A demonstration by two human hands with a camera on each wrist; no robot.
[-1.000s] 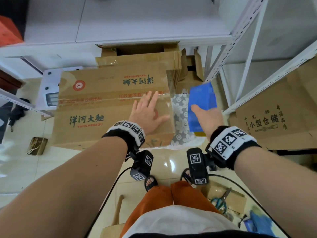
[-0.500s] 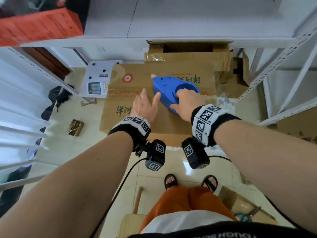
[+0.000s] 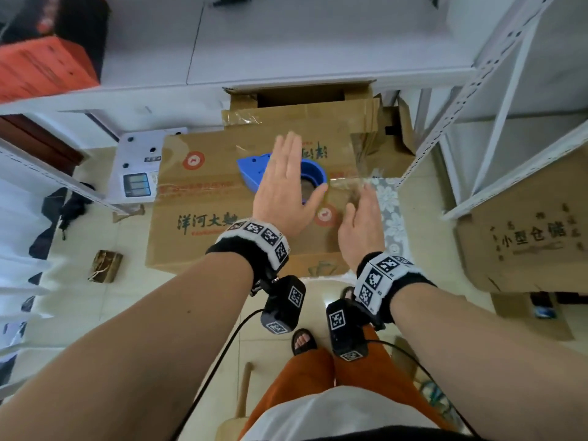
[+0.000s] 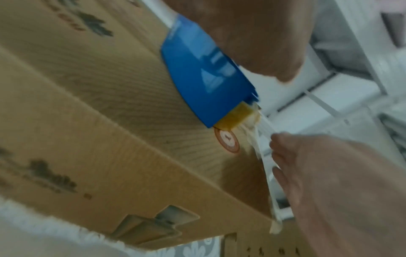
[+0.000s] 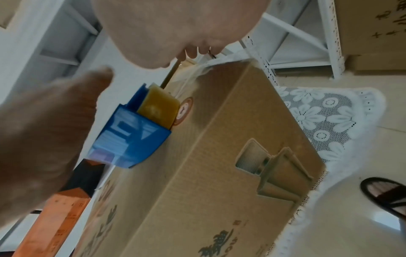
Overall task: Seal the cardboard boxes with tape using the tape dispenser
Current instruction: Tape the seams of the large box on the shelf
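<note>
Since the frame half a second earlier, the right hand (image 3: 359,229) has released the blue tape dispenser (image 3: 254,171) and moved to the right end of the cardboard box (image 3: 197,218); the left hand (image 3: 284,189) has shifted from the box top to a position over the dispenser.

Head view: the tape dispenser lies on its side on top of the cardboard box, near the centre seam. The left hand is spread flat above the dispenser, fingers (image 3: 289,151) straight and close together, thumb set apart toward the roll opening. Contact with the dispenser cannot be confirmed. A strip of clear tape (image 3: 346,181) runs from the dispenser to the right edge of the box. The right hand is at that edge, motion-blurred, fingers extended toward the tape. A white scale (image 3: 140,167) sits on the floor to the left of the box.

Left wrist view: the tape dispenser (image 4: 204,73) rests on the cardboard box (image 4: 110,107), amber roll at its end. Loose tape (image 4: 263,156) hangs past the box edge, and the right hand (image 4: 342,191) touches it with loosely extended fingers.

Right wrist view: the right hand (image 5: 175,27) has its fingertips (image 5: 204,48) bent down onto the tape (image 5: 197,69) at the box (image 5: 219,139) corner; a firm pinch cannot be determined. The left hand (image 5: 41,139) is open beside the dispenser (image 5: 131,135).
</note>
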